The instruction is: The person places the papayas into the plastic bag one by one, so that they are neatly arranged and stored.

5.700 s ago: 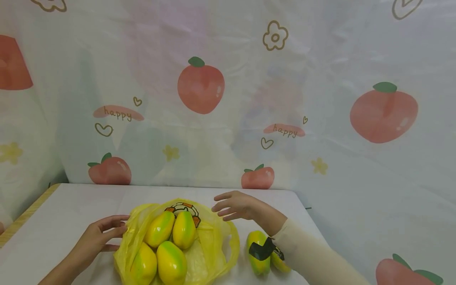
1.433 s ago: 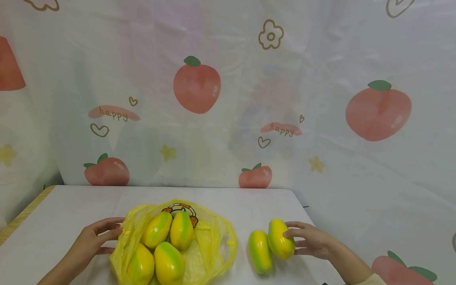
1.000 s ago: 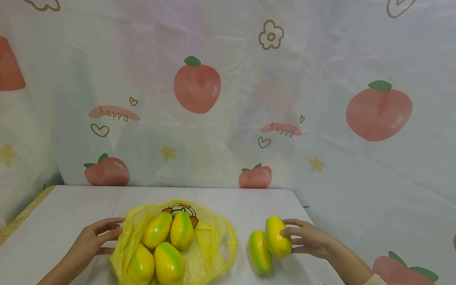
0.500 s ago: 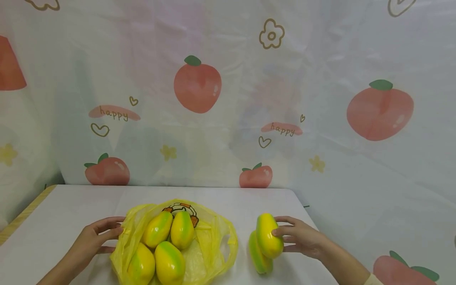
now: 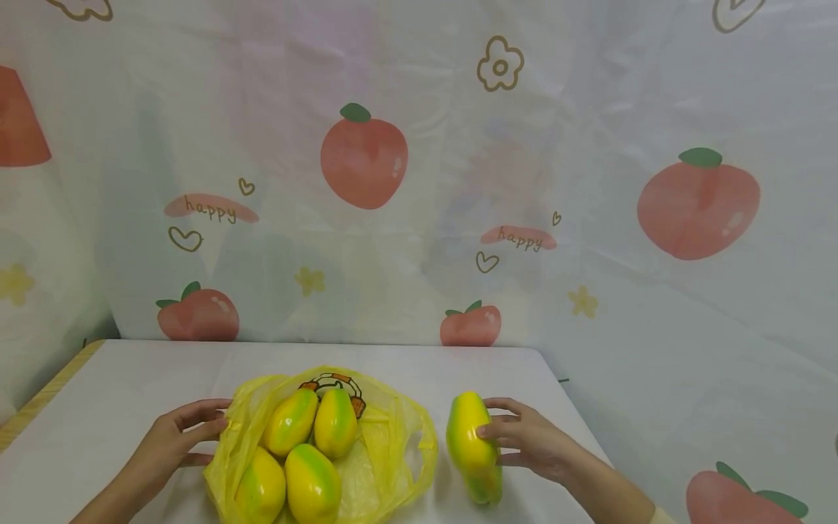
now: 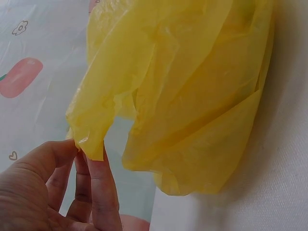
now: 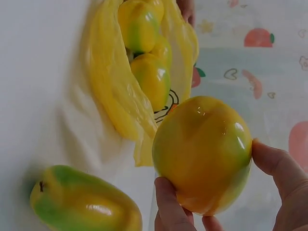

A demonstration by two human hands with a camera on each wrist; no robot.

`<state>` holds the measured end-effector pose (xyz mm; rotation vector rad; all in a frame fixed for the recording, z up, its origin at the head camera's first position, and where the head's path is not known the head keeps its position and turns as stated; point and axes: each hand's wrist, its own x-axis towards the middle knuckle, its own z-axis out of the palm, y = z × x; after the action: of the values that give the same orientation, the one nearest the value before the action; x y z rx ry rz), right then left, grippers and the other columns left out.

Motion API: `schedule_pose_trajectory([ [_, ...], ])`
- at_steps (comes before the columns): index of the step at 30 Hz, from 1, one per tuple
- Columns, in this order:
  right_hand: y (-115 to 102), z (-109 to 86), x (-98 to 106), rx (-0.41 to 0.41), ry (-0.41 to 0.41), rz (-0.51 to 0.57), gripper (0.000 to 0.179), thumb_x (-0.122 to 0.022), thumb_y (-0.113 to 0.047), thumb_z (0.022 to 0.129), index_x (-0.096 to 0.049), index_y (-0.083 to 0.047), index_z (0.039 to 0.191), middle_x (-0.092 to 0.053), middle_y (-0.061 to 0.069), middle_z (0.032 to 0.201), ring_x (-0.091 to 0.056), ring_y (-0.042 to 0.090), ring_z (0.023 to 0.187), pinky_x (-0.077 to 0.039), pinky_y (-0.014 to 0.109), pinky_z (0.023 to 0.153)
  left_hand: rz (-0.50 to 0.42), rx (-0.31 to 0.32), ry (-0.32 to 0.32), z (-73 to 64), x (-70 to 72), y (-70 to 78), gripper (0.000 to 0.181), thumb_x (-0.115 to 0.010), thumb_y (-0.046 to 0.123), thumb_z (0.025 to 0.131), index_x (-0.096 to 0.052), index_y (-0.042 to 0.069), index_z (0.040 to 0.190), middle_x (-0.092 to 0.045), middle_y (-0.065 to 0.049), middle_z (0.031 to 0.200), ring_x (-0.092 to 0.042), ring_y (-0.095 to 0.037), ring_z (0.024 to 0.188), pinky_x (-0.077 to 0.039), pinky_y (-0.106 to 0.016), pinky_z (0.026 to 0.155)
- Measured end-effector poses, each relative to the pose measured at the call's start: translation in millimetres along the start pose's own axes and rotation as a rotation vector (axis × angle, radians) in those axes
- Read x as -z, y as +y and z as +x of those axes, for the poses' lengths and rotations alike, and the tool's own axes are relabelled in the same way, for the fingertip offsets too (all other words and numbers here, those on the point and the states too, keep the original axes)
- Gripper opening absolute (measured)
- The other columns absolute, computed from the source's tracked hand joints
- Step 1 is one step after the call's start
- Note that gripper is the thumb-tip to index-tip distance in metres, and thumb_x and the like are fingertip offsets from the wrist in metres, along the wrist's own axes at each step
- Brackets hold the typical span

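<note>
A yellow plastic bag lies with its mouth spread, and several yellow-green mangoes show inside it. My left hand pinches the bag's left edge between thumb and fingers; the left wrist view shows the pinched film close up. To the right of the bag, my right hand grips another mango from its right side. That fruit hides most of a loose mango in the head view. In the right wrist view the loose mango lies on the table, stem end showing.
The white-covered table has a bare wooden edge at its left. Behind it hangs a pale curtain printed with peaches. The bag's handle loop stands out toward the loose mango.
My right hand, empty near the bag's right rim at first, grips a mango by the later frames and has moved left with it, over the loose one. My left hand stays at the bag.
</note>
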<state>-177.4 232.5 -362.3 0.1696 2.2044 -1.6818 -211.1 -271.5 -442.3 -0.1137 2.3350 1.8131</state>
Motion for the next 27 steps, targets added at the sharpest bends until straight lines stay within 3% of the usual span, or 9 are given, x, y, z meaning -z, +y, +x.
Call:
schedule_pose_trajectory([
  [6,-4,1.7,-16,0.015,-0.015,0.011,0.072,-0.071,-0.016,0.089,-0.031,0.004,0.146,-0.041,0.033,0.142,-0.060,0.034,0.112,-0.055,0.053,0.089,0.002,0.001,0.002,-0.2,0.3,-0.8,0.058,-0.068,0.038,0.092,-0.054,0.005,0.139,-0.062,-0.007,0.119,-0.064,-0.012,0.093,-0.061,-0.038,0.077],
  [13,-7,6.1,-31,-0.005,0.024,-0.018,0.069,-0.075,-0.018,0.087,-0.038,0.000,0.143,-0.046,0.031,0.139,-0.063,0.029,0.103,-0.055,0.056,0.088,0.006,-0.004,0.014,-0.4,0.4,-1.2,0.059,-0.068,0.038,0.092,-0.053,0.005,0.139,-0.061,-0.009,0.120,-0.064,-0.012,0.092,-0.061,-0.038,0.076],
  [21,-6,5.7,-44,0.017,-0.070,0.011,0.073,-0.074,-0.017,0.087,-0.034,0.001,0.145,-0.049,0.029,0.136,-0.064,0.026,0.098,-0.056,0.054,0.089,-0.002,-0.009,0.005,0.4,0.8,-1.7,0.057,-0.068,0.037,0.092,-0.054,0.006,0.138,-0.062,-0.008,0.120,-0.065,-0.011,0.092,-0.061,-0.038,0.076],
  [27,-7,7.9,-54,0.021,-0.084,0.018,0.073,-0.075,-0.017,0.086,-0.035,0.001,0.144,-0.050,0.028,0.135,-0.064,0.025,0.098,-0.056,0.053,0.087,0.008,-0.009,0.003,1.0,1.1,-1.0,0.058,-0.069,0.037,0.092,-0.054,0.006,0.139,-0.061,-0.010,0.123,-0.064,-0.011,0.094,-0.061,-0.038,0.077],
])
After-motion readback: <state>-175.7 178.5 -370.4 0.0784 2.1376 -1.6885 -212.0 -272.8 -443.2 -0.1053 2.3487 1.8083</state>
